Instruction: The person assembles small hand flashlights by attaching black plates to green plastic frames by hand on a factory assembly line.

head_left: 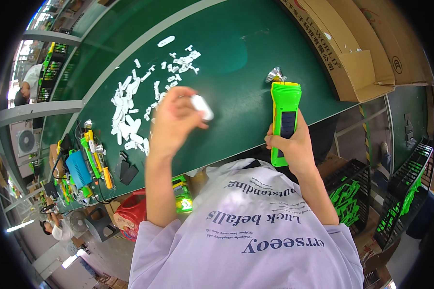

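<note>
Between the thumb and fingers of my left hand point(174, 118) is a small white oblong plastic piece point(202, 108), held up over the green table. My right hand point(294, 144) is wrapped round a bright green flashlight body point(286, 98) with a yellow rim and a dark panel on its side. At the body's wide upper end, a shiny reflector point(275, 74) hangs out, apart from the rim. Left of my left hand, many loose white plastic pieces point(125, 108) lie spread on the table, some long and some small. One oblong white piece point(166, 41) lies apart at the far side.
Cardboard boxes point(332, 53) stand along the table's right edge. At the left end are a blue case point(78, 168), green and yellow tools point(95, 159) and a black part point(126, 168). Black crates point(347, 192) with green parts stand below right; a red container point(131, 212) stands below left.
</note>
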`<state>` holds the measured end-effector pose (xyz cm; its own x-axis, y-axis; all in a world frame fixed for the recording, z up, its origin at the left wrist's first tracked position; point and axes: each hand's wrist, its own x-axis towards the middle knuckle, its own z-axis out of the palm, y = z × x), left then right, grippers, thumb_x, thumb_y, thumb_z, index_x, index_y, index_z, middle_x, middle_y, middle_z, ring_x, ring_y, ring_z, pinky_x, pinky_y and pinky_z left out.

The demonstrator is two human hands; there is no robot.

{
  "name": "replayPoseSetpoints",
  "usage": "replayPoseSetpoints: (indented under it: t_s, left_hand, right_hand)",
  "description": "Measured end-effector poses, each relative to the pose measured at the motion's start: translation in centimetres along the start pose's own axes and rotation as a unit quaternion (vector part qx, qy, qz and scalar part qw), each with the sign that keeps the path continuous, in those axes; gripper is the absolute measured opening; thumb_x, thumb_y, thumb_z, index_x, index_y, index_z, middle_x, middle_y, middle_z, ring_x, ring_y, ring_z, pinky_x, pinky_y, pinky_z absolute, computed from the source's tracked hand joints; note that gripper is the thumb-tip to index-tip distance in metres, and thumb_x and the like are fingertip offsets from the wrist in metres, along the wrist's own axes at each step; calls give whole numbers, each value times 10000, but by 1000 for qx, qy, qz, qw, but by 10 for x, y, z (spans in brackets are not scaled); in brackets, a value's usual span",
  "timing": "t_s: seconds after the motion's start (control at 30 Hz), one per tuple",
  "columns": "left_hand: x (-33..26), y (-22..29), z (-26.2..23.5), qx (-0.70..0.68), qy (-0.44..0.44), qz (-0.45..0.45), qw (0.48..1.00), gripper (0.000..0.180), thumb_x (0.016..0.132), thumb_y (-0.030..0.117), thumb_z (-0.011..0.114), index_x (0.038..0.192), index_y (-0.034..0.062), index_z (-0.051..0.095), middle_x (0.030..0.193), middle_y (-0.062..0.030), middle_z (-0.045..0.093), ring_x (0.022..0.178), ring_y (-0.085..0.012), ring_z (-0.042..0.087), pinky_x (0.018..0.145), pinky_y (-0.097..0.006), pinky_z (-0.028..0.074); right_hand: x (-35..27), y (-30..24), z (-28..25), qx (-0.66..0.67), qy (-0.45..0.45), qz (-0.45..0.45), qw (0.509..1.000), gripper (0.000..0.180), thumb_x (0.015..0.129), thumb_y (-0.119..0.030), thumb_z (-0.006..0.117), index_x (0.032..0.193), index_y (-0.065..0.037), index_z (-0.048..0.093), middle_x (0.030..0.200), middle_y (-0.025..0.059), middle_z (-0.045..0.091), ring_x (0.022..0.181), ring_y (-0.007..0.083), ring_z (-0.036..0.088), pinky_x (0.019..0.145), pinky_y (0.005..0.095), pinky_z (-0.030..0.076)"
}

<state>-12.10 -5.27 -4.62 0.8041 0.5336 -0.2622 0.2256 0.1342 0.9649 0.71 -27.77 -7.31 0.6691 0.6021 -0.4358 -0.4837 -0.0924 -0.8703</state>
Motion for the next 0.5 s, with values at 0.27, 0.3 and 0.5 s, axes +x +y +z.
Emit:
replayPoseSetpoints:
  t_s: [0.27,0.3,0.5]
  left_hand:
    - [5,-12,24,499,65,64,862,201,831,-14,678,1021,31,632,672,-90,638,617,-178,653,579,-257,505]
    - [4,-12,20,486,41,169,856,234,801,-39,660,1011,63,660,824,-97,669,723,-219,663,639,-300,513]
    - [22,4,26,623,-184,312,693,232,772,6,663,998,61,663,1016,-80,618,936,-251,606,779,-371,503]
  right_hand:
    - [-12,0,-14,-11,19,10,1000,503,652,110,611,1117,-28,473,807,71,586,675,161,616,612,309,532]
    - [-13,1,-15,-8,23,11,1000,507,651,110,612,1117,-29,472,806,72,586,678,162,618,612,310,531]
    - [-14,0,-18,-17,16,9,1000,502,653,107,622,1112,-32,475,793,72,594,675,161,617,609,312,529]
